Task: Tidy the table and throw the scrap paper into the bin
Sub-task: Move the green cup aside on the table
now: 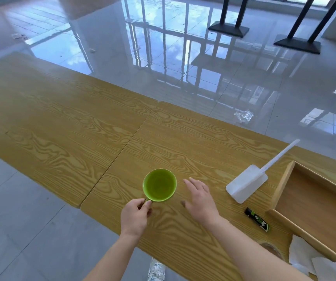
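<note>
A: Reading from the left, what does the left hand (135, 217) hold?

B: Its thumb and forefinger are pinched on the small handle of the green cup (159, 185), at the cup's near-left rim. The cup stands upright on the wooden table (61, 126), just beyond that hand.

A: And the right hand (200, 199)?

B: Spread, palm down, holding nothing, just to the right of the cup and apart from it.

A: Farther right?

B: A white plastic scraper (246, 184) with its handle pointing up and to the right, a small dark lighter (257, 219), then an open wooden tray (284, 179) at the table's right end.

A: Where is the scrap paper?

B: The white paper (302, 254) lies at the near right corner, beside the tray's near wall, well apart from both hands. The right hand is the nearer one and is free, so it likely suits that pickup. No bin is visible.
</note>
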Motion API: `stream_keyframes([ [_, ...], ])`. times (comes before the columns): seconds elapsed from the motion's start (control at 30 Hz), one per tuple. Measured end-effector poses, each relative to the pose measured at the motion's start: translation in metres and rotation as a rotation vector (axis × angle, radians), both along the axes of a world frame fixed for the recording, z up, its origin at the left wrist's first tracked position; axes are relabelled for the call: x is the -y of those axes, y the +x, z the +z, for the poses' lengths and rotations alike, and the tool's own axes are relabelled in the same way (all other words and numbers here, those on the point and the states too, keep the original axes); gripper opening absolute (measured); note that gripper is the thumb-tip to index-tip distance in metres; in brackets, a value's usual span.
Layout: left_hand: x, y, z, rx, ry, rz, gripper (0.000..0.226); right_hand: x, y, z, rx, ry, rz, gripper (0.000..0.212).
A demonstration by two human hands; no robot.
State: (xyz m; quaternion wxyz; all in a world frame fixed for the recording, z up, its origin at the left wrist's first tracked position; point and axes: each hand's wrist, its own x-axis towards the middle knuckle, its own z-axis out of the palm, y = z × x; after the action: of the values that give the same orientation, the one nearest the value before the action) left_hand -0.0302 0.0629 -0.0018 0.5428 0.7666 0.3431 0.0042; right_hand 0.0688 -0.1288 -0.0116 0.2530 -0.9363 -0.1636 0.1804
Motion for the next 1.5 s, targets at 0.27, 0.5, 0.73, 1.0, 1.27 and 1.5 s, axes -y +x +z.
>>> stream_keyframes([
  [0.27,-0.052,0.011,-0.009,-0.026,0.094,0.117,0.028,-0.058,-0.004,-0.045,0.070,-0.280,0.141,0.086],
  [0.5,-0.070,0.021,-0.025,-0.013,0.121,0.154,0.025,-0.059,-0.015,-0.066,0.218,-0.322,0.111,0.087],
  [0.73,-0.090,0.042,-0.028,-0.004,0.142,0.224,0.022,-0.060,-0.015,-0.073,0.278,-0.327,0.102,0.088],
  [1.0,-0.108,0.059,-0.031,-0.003,0.140,0.252,0.023,-0.060,-0.015,-0.075,0.308,-0.337,0.102,0.088],
  [1.27,-0.121,0.064,-0.033,0.004,0.125,0.264,0.025,-0.064,-0.015,-0.070,0.261,-0.353,0.099,0.088],
  [1.5,-0.125,0.067,-0.035,0.006,0.112,0.261,0.022,-0.063,-0.016,-0.066,0.230,-0.365,0.099,0.088],
])
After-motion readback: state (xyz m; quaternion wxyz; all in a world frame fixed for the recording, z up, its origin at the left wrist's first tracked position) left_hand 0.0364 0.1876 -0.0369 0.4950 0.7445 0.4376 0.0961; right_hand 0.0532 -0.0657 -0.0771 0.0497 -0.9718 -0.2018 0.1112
